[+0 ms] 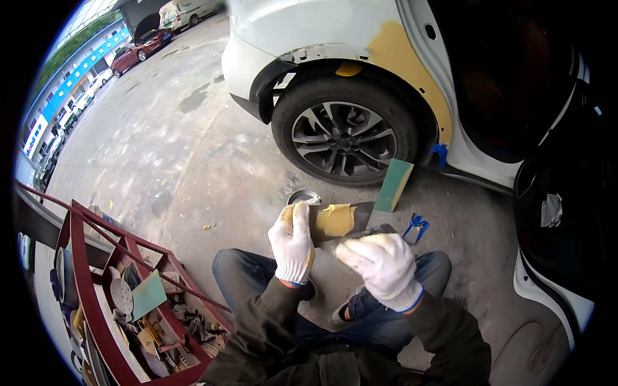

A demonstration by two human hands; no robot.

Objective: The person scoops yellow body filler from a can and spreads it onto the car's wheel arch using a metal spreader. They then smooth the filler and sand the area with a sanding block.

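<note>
My left hand (291,241), in a white knitted glove with yellow smears, is closed on the left end of a dark flat putty board (364,212). A thick patch of yellow putty (336,220) lies on the board. In my right hand (386,267), also gloved in white, is a dark, thin-bladed putty spreader (378,231), pointing toward the board's near right side. Its grip is hidden under my fingers. Beyond both hands stands a white car with a broad filler patch (418,64) on its rear quarter panel, above the wheel (344,138).
A green sanding block (394,185) stands near the tyre, beside a blue clamp-like tool (416,228). An open round tin (304,196) sits behind the board. At left is a red metal tool cart (84,264) with discs and tools. The car's open doorway is at right.
</note>
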